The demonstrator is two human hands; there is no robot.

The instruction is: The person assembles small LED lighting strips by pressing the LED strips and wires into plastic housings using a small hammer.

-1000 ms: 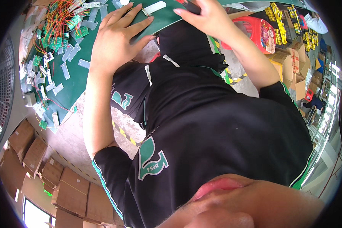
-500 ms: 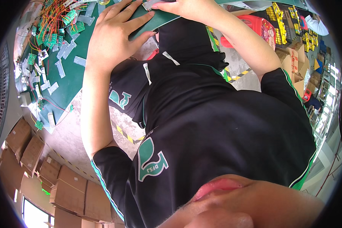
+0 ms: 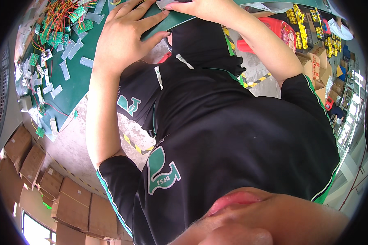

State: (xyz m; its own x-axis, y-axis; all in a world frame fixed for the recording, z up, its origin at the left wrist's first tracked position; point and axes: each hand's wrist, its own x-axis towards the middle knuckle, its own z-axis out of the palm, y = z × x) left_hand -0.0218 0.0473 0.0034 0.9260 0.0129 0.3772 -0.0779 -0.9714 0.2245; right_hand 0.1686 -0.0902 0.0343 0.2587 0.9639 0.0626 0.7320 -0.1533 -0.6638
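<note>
Your hands have crept further up the frame since a second ago, and more of the littered green mat (image 3: 75, 87) shows

Your left hand (image 3: 124, 38) lies flat at the mat's near edge, fingers spread, likely to steady the surface. Your right hand (image 3: 202, 9) sits beside it on the same edge, fingertips pinching a small pale flat piece (image 3: 164, 4), though the frame's rim cuts off most of it. Left of your left hand along the mat lie clear plastic strips (image 3: 67, 49), small green circuit boards (image 3: 53, 38) and a tangle of red and orange wires (image 3: 59, 14). Brown cardboard boxes (image 3: 41, 179) stand on the floor below the mat
</note>
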